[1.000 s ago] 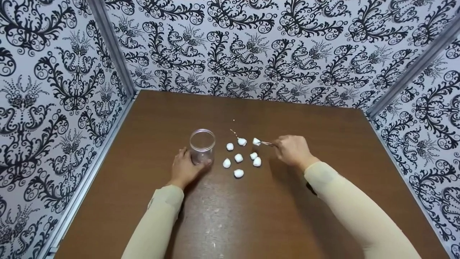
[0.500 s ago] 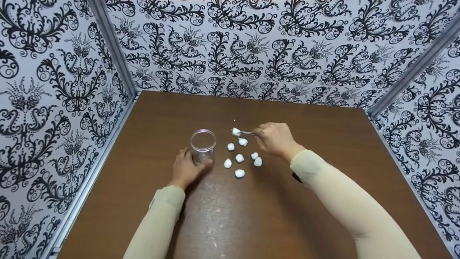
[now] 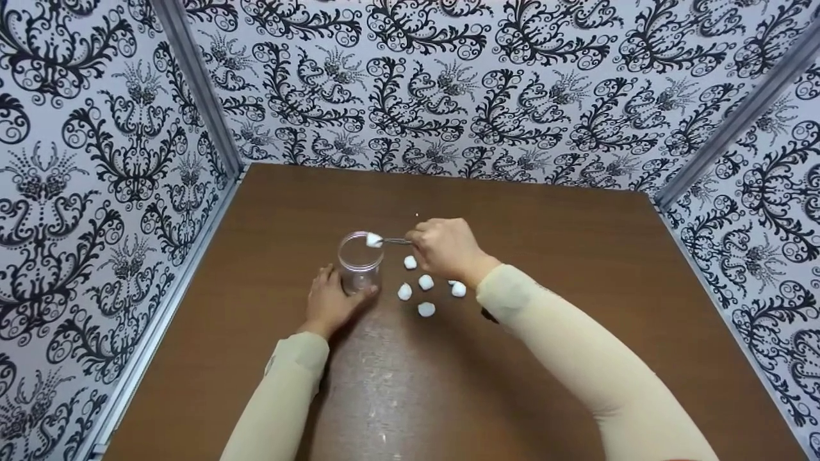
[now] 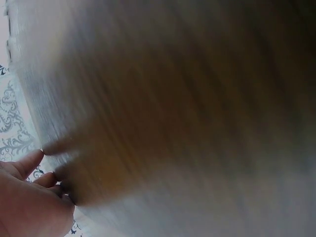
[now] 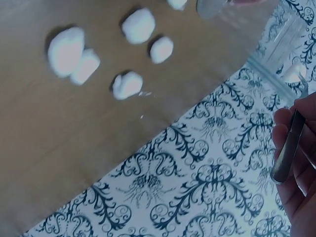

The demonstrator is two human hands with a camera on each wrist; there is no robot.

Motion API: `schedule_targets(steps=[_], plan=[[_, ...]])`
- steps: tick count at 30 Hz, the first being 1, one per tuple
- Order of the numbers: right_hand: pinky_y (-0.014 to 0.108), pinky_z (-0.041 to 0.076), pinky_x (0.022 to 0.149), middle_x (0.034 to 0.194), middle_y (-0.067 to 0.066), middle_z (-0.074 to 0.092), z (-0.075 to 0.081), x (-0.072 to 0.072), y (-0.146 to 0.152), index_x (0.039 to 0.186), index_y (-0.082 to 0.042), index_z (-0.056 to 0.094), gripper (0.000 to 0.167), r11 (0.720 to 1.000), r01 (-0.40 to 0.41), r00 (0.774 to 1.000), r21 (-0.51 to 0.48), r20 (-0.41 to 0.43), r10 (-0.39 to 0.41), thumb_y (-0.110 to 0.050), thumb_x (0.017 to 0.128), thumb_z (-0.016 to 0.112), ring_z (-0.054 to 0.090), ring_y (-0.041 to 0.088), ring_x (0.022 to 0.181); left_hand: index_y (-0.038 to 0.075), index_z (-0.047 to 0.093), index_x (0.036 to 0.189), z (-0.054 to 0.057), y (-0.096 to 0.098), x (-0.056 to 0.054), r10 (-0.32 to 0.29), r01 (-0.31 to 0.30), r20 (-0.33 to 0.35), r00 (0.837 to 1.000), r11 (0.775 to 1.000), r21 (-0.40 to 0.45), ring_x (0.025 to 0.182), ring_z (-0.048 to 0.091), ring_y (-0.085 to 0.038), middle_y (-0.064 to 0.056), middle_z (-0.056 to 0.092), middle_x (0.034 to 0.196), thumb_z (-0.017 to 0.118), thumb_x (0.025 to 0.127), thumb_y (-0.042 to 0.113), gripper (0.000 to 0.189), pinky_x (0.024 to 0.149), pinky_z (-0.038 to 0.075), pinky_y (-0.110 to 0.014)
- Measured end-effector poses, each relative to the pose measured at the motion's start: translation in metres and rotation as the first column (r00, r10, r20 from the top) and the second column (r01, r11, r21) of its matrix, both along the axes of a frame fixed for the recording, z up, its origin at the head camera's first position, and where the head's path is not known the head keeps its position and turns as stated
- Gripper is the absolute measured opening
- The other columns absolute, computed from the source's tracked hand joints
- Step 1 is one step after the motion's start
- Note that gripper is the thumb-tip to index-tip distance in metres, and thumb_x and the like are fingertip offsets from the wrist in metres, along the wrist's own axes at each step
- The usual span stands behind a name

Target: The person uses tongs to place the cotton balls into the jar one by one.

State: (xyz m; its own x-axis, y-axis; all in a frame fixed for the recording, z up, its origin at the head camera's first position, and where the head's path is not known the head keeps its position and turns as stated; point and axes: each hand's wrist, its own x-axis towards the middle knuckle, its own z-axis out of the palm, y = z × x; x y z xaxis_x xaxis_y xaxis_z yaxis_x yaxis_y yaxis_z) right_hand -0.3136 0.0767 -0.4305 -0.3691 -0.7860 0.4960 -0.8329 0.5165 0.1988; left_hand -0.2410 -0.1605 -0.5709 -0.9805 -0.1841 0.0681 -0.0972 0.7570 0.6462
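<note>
My left hand (image 3: 333,298) holds a clear jar (image 3: 362,266) low down, fingers on its left side and thumb on its right. The jar stands upright with its mouth uncovered. Fingers of this hand (image 4: 39,197) also show at the lower left of the left wrist view. Above the jar, my right hand (image 3: 445,250) grips a metal fork (image 5: 289,150) by its handle. A white cotton ball (image 3: 374,240) sits on the fork's tip, overlapping the jar's rim in the head view. Several more cotton balls (image 3: 426,282) lie on the table right of the jar.
The brown wooden table (image 3: 544,224) meets patterned walls (image 3: 435,83) at the back and sides. A tiny white speck (image 3: 417,214) lies behind the cotton balls. A blurred brown and grey surface fills most of the left wrist view.
My right hand has carried the fork and its cotton ball leftward from the right of the group to over the jar's mouth. The left hand and jar have stayed put.
</note>
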Motion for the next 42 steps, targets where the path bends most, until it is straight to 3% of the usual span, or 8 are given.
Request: schedule_targets(steps=[11, 16, 22, 29, 42], plan=[[0.040, 0.048, 0.046, 0.070, -0.002, 0.062, -0.012, 0.003, -0.004, 0.079, -0.013, 0.071, 0.012, 1.000, -0.023, 0.999, 0.013, 0.024, 0.022, -0.011, 0.083, 0.061, 0.062, 0.021, 0.062, -0.006, 0.047, 0.143, 0.000, 0.002, 0.000, -0.017, 0.017, 0.012, 1.000, 1.000, 0.018, 0.142, 0.024, -0.050, -0.029, 0.032, 0.154, 0.068, 0.080, 0.070, 0.101, 0.114, 0.019, -0.061], [0.040, 0.049, 0.048, 0.077, -0.002, 0.066, -0.007, 0.004, 0.007, 0.089, -0.013, 0.075, 0.014, 1.000, 0.001, 0.999, 0.021, 0.038, -0.002, -0.012, 0.087, 0.062, 0.065, 0.021, 0.067, -0.006, 0.046, 0.143, 0.001, 0.002, 0.001, -0.016, 0.016, 0.006, 1.000, 1.000, 0.014, 0.143, 0.024, -0.048, -0.030, 0.033, 0.153, 0.070, 0.080, 0.067, 0.099, 0.114, 0.020, -0.060], [0.041, 0.049, 0.046, 0.078, -0.001, 0.067, -0.007, -0.002, 0.042, 0.096, -0.012, 0.076, 0.016, 0.998, 0.061, 0.998, 0.014, 0.028, -0.062, -0.015, 0.087, 0.064, 0.066, 0.021, 0.067, -0.008, 0.047, 0.141, 0.003, 0.001, 0.001, -0.016, 0.016, -0.001, 1.000, 1.000, 0.009, 0.142, 0.026, -0.047, -0.030, 0.034, 0.152, 0.071, 0.080, 0.064, 0.097, 0.113, 0.022, -0.060], [0.041, 0.048, 0.045, 0.076, 0.000, 0.066, -0.028, -0.004, 0.095, 0.089, -0.012, 0.075, 0.012, 0.991, 0.130, 0.991, 0.012, 0.038, -0.130, -0.015, 0.084, 0.065, 0.064, 0.022, 0.062, -0.007, 0.045, 0.144, 0.002, -0.003, 0.001, -0.023, 0.023, 0.011, 1.000, 0.999, 0.028, 0.143, 0.023, -0.047, -0.030, 0.032, 0.153, 0.072, 0.082, 0.062, 0.097, 0.115, 0.017, -0.059], [0.044, 0.050, 0.045, 0.072, 0.000, 0.067, -0.068, 0.015, 0.154, 0.086, -0.013, 0.076, 0.007, 0.962, 0.265, 0.954, 0.059, 0.130, -0.271, -0.013, 0.080, 0.074, 0.063, 0.021, 0.056, -0.010, 0.045, 0.142, 0.005, -0.003, 0.001, -0.054, 0.054, 0.007, 0.999, 0.998, 0.016, 0.142, 0.024, -0.051, -0.032, 0.032, 0.152, 0.070, 0.082, 0.064, 0.099, 0.114, 0.020, -0.060]])
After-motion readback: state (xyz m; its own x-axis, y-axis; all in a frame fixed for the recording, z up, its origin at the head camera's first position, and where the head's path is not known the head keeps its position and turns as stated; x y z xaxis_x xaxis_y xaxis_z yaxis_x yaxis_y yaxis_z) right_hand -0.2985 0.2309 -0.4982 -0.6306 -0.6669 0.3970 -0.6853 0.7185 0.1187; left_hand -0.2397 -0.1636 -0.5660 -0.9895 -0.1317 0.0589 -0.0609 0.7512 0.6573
